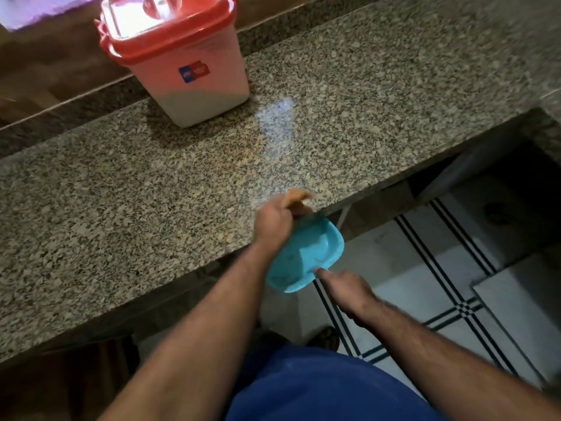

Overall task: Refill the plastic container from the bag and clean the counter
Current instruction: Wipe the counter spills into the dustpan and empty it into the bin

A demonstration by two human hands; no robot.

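Note:
A white plastic container (194,80) with its red lid closed stands at the back of the speckled granite counter (151,192). At the counter's front edge my left hand (273,223) grips an orange-brown cloth (299,197), blurred by motion. Just below the edge my right hand (349,288) holds a blue plastic dish (306,256) by its near rim, thumb on top. The dish tilts toward the counter edge beneath the cloth. No bag is in view.
A raised granite ledge (91,95) runs behind the container. To the right the counter ends above a white tiled floor (425,284) with dark stripes. Dark open space lies under the counter at right.

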